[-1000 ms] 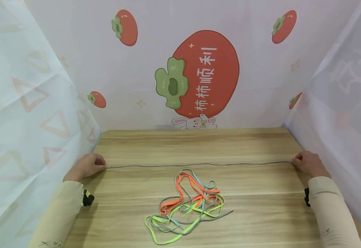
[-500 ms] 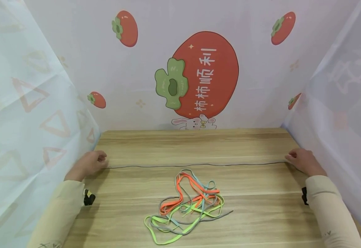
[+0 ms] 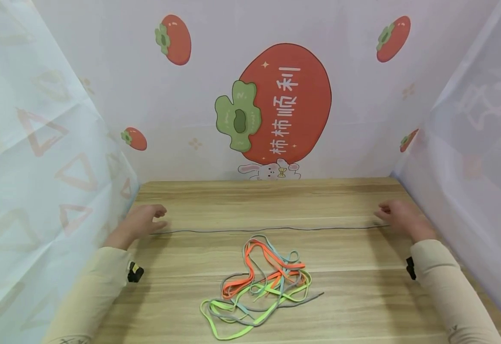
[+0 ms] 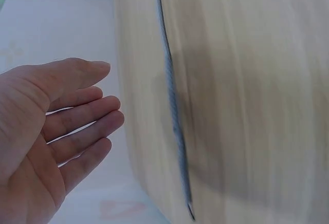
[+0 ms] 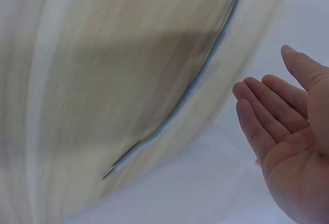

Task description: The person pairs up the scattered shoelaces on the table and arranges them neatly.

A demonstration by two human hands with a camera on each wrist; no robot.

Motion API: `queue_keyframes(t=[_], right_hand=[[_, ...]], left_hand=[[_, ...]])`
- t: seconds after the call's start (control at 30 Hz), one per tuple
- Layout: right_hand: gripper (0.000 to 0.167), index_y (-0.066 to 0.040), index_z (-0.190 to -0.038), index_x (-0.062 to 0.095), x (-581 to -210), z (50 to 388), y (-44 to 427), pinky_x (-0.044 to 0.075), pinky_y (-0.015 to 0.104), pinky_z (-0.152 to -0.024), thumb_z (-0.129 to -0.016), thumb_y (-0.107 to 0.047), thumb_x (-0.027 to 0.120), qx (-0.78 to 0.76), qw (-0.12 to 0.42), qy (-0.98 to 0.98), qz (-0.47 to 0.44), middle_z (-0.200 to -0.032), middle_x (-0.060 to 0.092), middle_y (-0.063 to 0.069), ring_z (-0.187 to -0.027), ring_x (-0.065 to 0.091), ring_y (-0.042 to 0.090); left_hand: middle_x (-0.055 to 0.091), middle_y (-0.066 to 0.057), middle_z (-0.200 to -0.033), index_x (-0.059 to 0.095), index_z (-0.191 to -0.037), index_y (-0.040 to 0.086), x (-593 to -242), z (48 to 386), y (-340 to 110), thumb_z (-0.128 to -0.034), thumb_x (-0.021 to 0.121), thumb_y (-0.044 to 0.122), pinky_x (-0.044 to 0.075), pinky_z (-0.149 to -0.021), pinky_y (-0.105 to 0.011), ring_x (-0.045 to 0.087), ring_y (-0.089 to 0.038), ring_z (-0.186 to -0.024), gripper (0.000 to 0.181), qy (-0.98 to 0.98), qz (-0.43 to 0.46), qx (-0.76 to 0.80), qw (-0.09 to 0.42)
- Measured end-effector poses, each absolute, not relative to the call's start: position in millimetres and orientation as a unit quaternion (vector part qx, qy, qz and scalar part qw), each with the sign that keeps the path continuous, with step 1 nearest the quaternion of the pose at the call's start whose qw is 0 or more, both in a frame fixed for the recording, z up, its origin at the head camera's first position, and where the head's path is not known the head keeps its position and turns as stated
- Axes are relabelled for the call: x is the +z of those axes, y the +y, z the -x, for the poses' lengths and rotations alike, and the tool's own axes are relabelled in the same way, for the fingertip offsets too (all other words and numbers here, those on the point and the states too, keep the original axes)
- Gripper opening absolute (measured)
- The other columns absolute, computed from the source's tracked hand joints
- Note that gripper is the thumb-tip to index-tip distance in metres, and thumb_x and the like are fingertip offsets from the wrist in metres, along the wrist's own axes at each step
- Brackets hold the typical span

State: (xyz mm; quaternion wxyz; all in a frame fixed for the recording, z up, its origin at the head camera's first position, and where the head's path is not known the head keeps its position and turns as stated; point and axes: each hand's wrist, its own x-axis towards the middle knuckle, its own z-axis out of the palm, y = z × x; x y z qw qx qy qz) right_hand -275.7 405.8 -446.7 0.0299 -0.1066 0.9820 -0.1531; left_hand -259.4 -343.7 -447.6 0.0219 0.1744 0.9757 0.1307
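A thin grey-blue shoelace (image 3: 216, 231) lies stretched almost straight from left to right across the wooden table. Near its left end my left hand (image 3: 142, 222) hovers with relaxed fingers, holding nothing. The left wrist view shows that end of the lace (image 4: 172, 85) apart from the fingers (image 4: 85, 120). Over the right end is my right hand (image 3: 402, 220), somewhat blurred. In the right wrist view its fingers (image 5: 267, 111) are extended, away from the lace (image 5: 193, 85) and its dark tip. Closer to me lies a tangle of orange, yellow-green, light blue and grey shoelaces (image 3: 249, 260).
The wooden table (image 3: 168, 291) ends at a white back sheet (image 3: 181, 100) printed with persimmons. White sheets hang on the left (image 3: 39, 181) and right (image 3: 482, 157), close beside the forearms. A small black device (image 3: 135, 272) sits at the left wrist.
Both hands have let go of the lace's ends, lifted off and moved inward towards each other. The stretched lace and the tangle have stayed in place.
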Motion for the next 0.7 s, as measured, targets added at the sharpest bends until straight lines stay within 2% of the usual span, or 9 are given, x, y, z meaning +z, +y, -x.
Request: queue_keyframes(t=[0.2,0.7], right_hand=[[0.048,0.022,-0.131,0.059,-445,279,379,0.055,0.065,-0.095,-0.106,-0.018,0.064,-0.178,0.037,0.974,0.131,-0.121,0.067,0.041,-0.112,0.067,0.056],[0.048,0.012,-0.136,0.061,-440,280,300,0.056,0.061,-0.099,-0.107,-0.026,0.064,-0.153,0.049,0.967,0.198,-0.126,0.07,0.032,-0.115,0.069,0.047]], left_hand=[[0.076,-0.024,-0.116,0.068,-0.125,-0.007,-443,263,-319,-0.0961,0.075,0.016,0.056,-0.097,-0.059,0.073,-0.042,-0.108,0.038,0.969,-0.21,0.129,0.019],[0.076,-0.02,-0.116,0.07,-0.122,-0.005,-440,270,-258,-0.0957,0.077,0.015,0.058,-0.097,-0.054,0.073,-0.037,-0.109,0.034,0.956,-0.265,0.123,0.03]])
